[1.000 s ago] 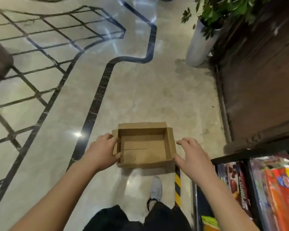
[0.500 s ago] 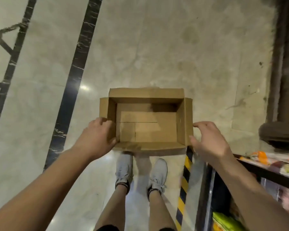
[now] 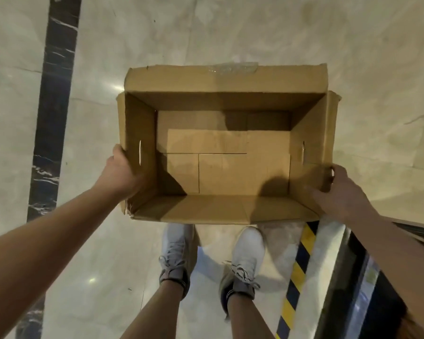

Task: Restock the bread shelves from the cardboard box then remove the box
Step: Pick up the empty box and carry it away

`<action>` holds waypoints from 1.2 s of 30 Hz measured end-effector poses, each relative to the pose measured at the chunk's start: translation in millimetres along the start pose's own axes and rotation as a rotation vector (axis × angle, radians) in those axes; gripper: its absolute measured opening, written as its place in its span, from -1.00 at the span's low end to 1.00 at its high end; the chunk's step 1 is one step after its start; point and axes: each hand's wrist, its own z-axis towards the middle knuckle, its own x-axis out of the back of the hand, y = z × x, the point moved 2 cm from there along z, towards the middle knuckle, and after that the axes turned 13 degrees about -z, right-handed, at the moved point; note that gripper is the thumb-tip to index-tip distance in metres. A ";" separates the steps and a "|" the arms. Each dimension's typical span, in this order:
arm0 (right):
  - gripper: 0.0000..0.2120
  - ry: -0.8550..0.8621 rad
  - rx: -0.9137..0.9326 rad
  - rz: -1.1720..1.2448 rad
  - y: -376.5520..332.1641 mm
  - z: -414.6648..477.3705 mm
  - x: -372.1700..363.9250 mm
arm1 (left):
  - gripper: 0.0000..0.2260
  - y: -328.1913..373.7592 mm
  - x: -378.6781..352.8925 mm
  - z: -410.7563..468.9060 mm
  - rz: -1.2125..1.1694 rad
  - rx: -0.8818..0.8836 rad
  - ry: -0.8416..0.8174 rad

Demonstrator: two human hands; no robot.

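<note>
Here the cardboard box (image 3: 225, 167), held over a pale marble floor (image 3: 230, 30), shows only its bare bottom. The left hand (image 3: 121, 172) grips its left wall (fingers hidden behind it); the right hand (image 3: 340, 192) curls its fingers over the right wall. Yellow-black tape (image 3: 296, 272) runs beside white shoes (image 3: 247, 248).
</note>
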 end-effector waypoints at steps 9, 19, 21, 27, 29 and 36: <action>-0.45 -0.002 -0.003 0.050 2.9 -17.3 16.0 | -0.48 7.7 37.7 -30.3 -0.128 -0.006 -0.056; -0.48 0.114 0.034 0.223 6.8 -226.2 158.1 | -0.62 49.7 176.1 -183.0 -0.164 -0.161 -0.029; -0.49 0.146 0.029 0.231 8.8 -275.6 187.9 | -0.65 55.9 211.5 -224.9 -0.188 -0.202 0.006; -0.68 0.285 0.069 0.383 17.3 -425.6 262.2 | -0.63 70.6 316.1 -355.0 -0.333 -0.352 0.132; -0.66 0.325 0.069 0.446 18.7 -469.3 280.8 | -0.66 71.8 346.2 -393.8 -0.364 -0.422 0.142; -0.47 0.358 0.095 0.411 11.6 -548.1 314.5 | -0.82 51.3 407.5 -463.7 -0.466 -0.495 0.238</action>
